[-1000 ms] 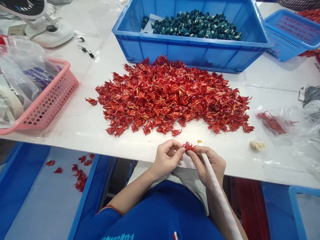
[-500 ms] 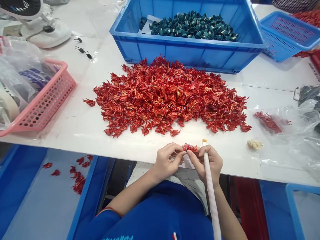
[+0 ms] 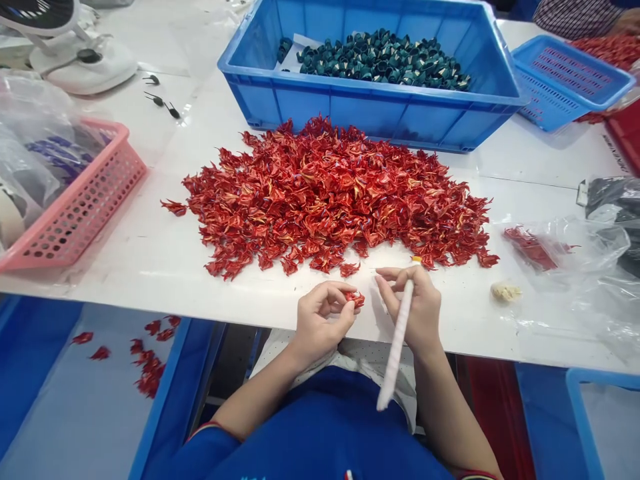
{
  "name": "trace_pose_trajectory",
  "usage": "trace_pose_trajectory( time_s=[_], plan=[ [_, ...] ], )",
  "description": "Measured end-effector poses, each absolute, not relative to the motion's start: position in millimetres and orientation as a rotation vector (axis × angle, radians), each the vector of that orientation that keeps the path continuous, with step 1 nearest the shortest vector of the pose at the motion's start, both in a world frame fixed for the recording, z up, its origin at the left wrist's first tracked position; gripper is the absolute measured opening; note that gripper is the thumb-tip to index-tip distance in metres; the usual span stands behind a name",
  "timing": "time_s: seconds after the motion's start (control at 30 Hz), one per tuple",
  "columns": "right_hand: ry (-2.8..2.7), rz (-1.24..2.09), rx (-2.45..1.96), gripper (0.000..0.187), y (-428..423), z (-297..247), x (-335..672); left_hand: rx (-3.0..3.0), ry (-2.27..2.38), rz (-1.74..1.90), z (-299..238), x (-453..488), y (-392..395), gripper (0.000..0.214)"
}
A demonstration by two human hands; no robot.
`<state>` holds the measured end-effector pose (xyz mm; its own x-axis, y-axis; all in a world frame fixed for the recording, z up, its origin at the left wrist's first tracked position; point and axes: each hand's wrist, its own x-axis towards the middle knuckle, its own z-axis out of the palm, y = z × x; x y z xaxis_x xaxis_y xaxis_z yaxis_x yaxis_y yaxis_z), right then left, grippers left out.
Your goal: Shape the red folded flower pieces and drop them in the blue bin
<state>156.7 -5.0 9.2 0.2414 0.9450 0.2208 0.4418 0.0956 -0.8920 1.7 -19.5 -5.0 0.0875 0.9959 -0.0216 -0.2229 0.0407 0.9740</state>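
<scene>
My left hand [image 3: 323, 317] pinches a small red flower-like piece [image 3: 356, 299] between thumb and fingertips, just above the front of the table. To its right, my right hand [image 3: 415, 303] is closed round a slim white-wrapped stick [image 3: 397, 347] with an orange-yellow tip [image 3: 416, 260]. The stick slants down towards my body, and the right thumb and forefinger are apart at their tips. Beyond both hands lies a large heap of similar red pieces [image 3: 330, 193] with pointed ends.
A blue bin [image 3: 380, 110] of dark green ring-like pieces [image 3: 380, 60] stands behind the heap. At left are a pink basket [image 3: 85, 207] and a white fan [image 3: 80, 63]. Plastic bags [image 3: 585, 247] and a pale lump [image 3: 505, 292] lie right. A blue tub [image 3: 100, 393] holds some red pieces.
My hands have moved apart; both were at the red piece before, and now only the left holds it. The stick in my right hand has swung, its lower end moving left.
</scene>
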Motion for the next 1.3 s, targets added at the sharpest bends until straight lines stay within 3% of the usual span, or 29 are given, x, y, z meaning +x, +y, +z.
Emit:
trace_pose_trajectory(
  time_s=[0.23, 0.37, 0.6, 0.87, 1.07, 1.3],
  plan=[
    [-1.738, 0.561, -1.444, 0.02, 11.0, 4.4, 140.8, 0.815, 0.91, 1.351, -9.4, -9.7, -11.2, 0.008],
    [-1.744, 0.536, -1.453, 0.022, 11.8, 1.1, 137.0, 0.898, 0.981, 1.313, -8.9, -11.7, -8.6, 0.012],
    [-1.359, 1.055, -1.346, 0.033, 2.3, 15.3, 151.8, 1.168, 1.238, 1.334, -2.2, -7.6, -9.9, 0.015],
    [-1.055, 1.496, -1.208, 0.044, 0.0, 31.6, 166.3, 1.314, 1.154, 1.11, 1.8, -8.2, -7.4, 0.014],
    [-0.893, 1.353, -1.254, 0.034, -7.1, 26.9, 163.1, 1.098, 1.127, 1.018, 10.1, -10.9, -2.4, 0.025],
    [-1.094, 1.096, -1.396, 0.017, -30.1, 20.5, 150.7, 0.905, 1.086, 0.957, 10.8, -9.9, 0.1, 0.037]
  ],
)
